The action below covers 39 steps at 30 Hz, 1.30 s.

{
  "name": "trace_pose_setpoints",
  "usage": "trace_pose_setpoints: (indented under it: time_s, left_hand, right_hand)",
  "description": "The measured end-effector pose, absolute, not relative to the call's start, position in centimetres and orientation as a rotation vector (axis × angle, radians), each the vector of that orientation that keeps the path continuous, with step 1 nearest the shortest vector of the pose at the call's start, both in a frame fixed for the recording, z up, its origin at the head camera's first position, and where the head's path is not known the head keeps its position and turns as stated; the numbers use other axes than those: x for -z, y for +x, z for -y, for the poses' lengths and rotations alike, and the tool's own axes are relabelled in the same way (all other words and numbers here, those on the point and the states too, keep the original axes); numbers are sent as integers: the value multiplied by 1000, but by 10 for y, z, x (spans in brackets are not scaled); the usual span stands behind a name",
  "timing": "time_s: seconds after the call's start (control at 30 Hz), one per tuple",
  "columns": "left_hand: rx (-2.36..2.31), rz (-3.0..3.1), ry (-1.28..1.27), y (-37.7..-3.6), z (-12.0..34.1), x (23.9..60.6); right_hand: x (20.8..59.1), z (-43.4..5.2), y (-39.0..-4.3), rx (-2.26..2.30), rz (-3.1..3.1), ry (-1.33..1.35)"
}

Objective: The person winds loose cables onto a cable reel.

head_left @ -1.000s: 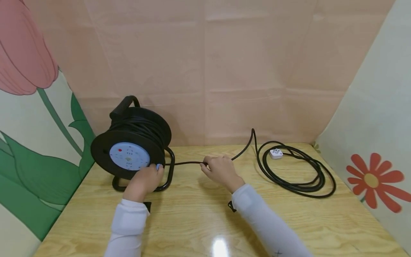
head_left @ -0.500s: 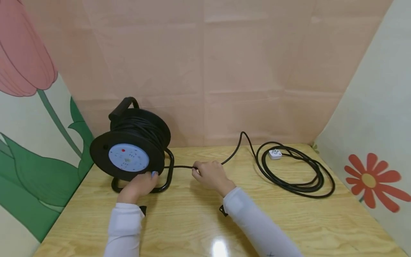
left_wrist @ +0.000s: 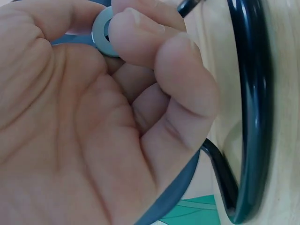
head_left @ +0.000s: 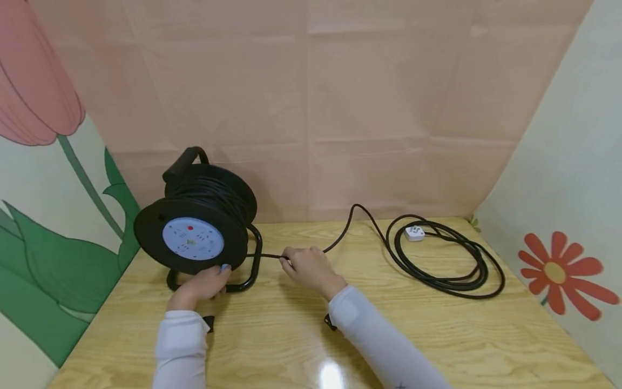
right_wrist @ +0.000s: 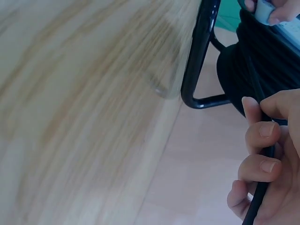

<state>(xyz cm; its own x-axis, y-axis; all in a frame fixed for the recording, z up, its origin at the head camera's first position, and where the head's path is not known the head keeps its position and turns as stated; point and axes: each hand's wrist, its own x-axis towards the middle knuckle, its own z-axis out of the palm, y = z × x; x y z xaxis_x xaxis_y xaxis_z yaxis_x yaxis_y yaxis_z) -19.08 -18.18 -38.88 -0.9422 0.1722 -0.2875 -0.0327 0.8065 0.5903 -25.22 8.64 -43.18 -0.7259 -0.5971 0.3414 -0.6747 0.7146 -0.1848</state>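
Observation:
On the left of the table stands a black cable reel (head_left: 148,237) with a pale blue socket panel (head_left: 194,239) on its face. My left hand (head_left: 201,286) pinches a small pale blue knob (head_left: 225,267) at the lower edge of the reel's disc. In the left wrist view, that knob (left_wrist: 101,35) shows as a ring between thumb and curled fingers. A black cable (head_left: 342,235) runs from the reel to the right. My right hand (head_left: 311,270) grips it just right of the reel's frame; the right wrist view shows fingers curled round the cable (right_wrist: 254,206).
Loose loops of cable (head_left: 437,281) lie at the table's right, with a white plug (head_left: 414,233) among them. The reel's tubular metal stand (head_left: 255,270) rests on the wooden table (head_left: 272,346). A pink backdrop (head_left: 369,108) rises behind.
The reel's disc has turned clockwise, and my left hand has moved left and down with the knob. My right hand has shifted left with the cable, whose raised bend moved left and lower.

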Motion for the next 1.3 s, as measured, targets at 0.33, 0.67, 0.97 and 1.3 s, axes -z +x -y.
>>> trace_pose_setpoints:
  time_s: [0.33, 0.67, 0.97, 1.3]
  left_hand:
    - [-1079, -2583, 142, -192, 199, 403]
    - [-1172, -2547, 142, -192, 212, 412]
    - [-1160, -2547, 186, -195, 214, 414]
    - [-1139, -2528, 146, -195, 218, 413]
  right_hand:
    - [432, -82, -251, -410, 2700, 1007]
    - [432, -87, -246, -831, 2881, 1286]
    - [406, -98, -225, -639, 2866, 1221]
    - [379, -135, -212, -475, 2742, 1203]
